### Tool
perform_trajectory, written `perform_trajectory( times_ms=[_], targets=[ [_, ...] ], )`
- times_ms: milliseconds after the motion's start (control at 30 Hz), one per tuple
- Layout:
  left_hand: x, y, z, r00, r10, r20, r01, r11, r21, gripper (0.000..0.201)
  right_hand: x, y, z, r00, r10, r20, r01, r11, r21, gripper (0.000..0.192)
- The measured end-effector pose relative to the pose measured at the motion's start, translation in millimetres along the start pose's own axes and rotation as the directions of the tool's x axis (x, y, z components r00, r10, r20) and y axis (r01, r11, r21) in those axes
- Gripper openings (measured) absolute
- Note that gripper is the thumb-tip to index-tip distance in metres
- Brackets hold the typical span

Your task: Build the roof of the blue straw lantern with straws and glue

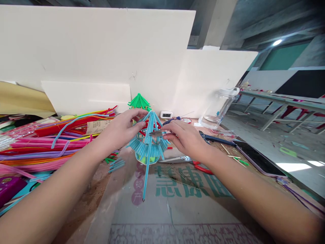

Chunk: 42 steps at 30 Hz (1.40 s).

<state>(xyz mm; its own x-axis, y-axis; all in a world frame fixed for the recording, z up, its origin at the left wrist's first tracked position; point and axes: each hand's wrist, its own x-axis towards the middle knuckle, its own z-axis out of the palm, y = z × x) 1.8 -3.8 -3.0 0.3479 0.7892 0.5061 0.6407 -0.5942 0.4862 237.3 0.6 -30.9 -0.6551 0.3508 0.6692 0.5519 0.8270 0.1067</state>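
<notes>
A blue pipe-cleaner model (137,144) with a pointed top and flared lower roof stands before me. My left hand (127,125) grips its upper left side, thumb and fingers around the blue strips. My right hand (184,135) is closed on a pointed metal tool (157,133), whose tip lies against the strips at the model's front; its exact kind is hidden by the fingers. One long blue pipe cleaner (146,179) hangs down the front toward the table. Behind the model rises a green pipe-cleaner roof (139,101).
Bundles of coloured pipe cleaners (48,145) lie left, near short cut blue pieces (116,165). Red-handled scissors (203,167) lie right of the model. Further right are a phone (259,157) and a clear jug (219,108). A small clock (166,115) stands before white boards (101,44).
</notes>
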Motion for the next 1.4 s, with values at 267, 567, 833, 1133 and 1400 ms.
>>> perform_trajectory(
  times_ms=[267,567,833,1133,1400],
  targets=[
    [0.3,-0.3,0.2,1.000,0.003,-0.010,-0.003,1.000,0.000,0.032,1.5,-2.3,-0.3,1.000,-0.015,-0.028,0.016,1.000,0.016,0.016],
    [0.3,-1.4,-0.7,1.000,0.021,0.004,-0.021,1.000,0.004,0.033,0.0,2.8,-7.6,0.999,-0.046,-0.021,0.046,0.999,-0.004,0.020],
    [0.4,0.6,-1.4,1.000,0.025,0.008,-0.025,1.000,0.008,0.033,1.1,1.1,-5.4,0.998,-0.064,-0.009,0.063,0.996,-0.068,0.022],
    [-0.1,3.2,-1.8,1.000,0.006,0.008,-0.006,1.000,0.029,0.032,2.0,0.6,-3.6,0.996,-0.086,-0.027,0.084,0.995,-0.060,0.018],
    [-0.5,3.8,-1.6,1.000,0.002,0.003,-0.002,1.000,0.024,0.032,0.9,2.2,-1.4,0.997,-0.073,-0.033,0.072,0.997,-0.025,0.017]
  ],
)
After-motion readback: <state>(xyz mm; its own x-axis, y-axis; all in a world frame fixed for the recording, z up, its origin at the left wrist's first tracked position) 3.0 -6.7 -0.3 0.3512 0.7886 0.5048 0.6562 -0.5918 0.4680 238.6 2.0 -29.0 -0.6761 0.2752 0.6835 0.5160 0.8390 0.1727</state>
